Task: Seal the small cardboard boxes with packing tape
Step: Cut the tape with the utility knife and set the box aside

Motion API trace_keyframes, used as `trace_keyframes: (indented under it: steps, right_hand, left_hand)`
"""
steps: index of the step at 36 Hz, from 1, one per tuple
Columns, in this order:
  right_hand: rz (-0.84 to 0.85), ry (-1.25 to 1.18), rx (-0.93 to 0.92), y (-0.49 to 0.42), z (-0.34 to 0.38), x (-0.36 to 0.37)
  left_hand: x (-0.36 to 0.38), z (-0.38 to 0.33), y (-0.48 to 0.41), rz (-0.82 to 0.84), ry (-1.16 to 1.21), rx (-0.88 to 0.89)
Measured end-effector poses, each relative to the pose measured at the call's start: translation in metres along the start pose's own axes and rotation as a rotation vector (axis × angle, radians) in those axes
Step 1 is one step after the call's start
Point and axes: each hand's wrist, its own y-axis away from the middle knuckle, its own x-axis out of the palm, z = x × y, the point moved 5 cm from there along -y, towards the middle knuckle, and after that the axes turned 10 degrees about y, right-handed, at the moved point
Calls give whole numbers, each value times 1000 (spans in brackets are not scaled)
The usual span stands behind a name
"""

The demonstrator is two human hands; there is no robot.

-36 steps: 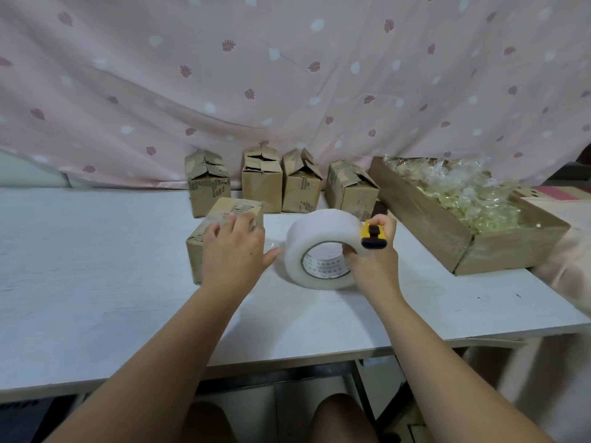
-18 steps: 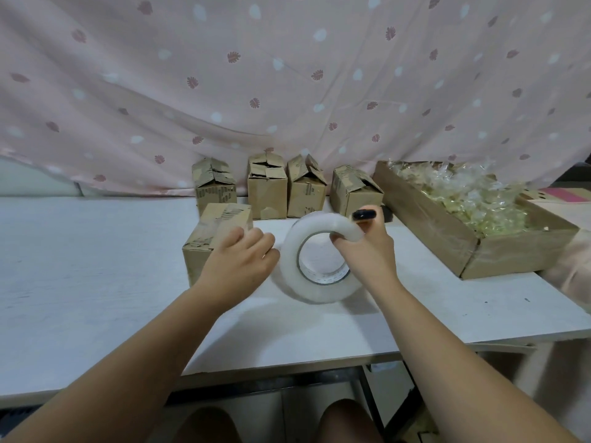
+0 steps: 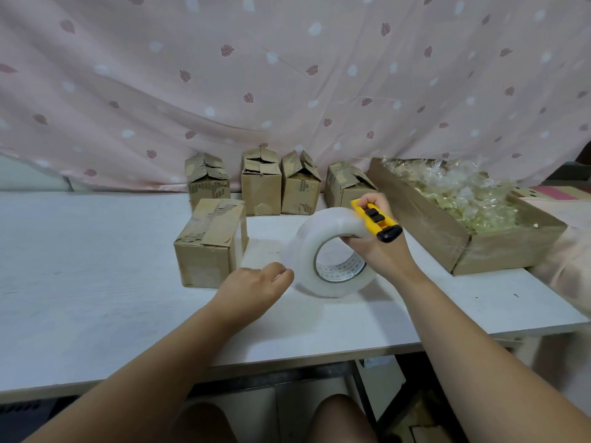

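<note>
Box (image 3: 209,243) stands on table (image 3: 96,282), just left of roll (image 3: 332,254). Right hand (image 3: 380,251) clamps roll's top, cutter (image 3: 375,220) pinned against it. Left hand (image 3: 256,284), fingers curled, just left of roll; whether it holds tape, cannot tell.

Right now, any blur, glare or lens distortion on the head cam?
Head view: wide-angle bowing curves the table edge; the packing tape roll smears into haze on its left rim by the left hand; light soft and even, faint shadow under the roll; small glints on the cellophane packets, nothing blown out.
</note>
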Motion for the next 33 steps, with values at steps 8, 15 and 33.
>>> trace_keyframes:
  steps: [8, 15, 33]
  right_hand:
    - [-10, 82, -46, 4, -2, 2]
    - [-58, 81, 2, 4, -6, 2]
    - [-104, 23, 77, 12, -17, 3]
  left_hand:
    - [3, 2, 0, -56, 108, -30]
    - [7, 11, 4, -14, 245, -205]
    - [6, 15, 4, 18, 428, -400]
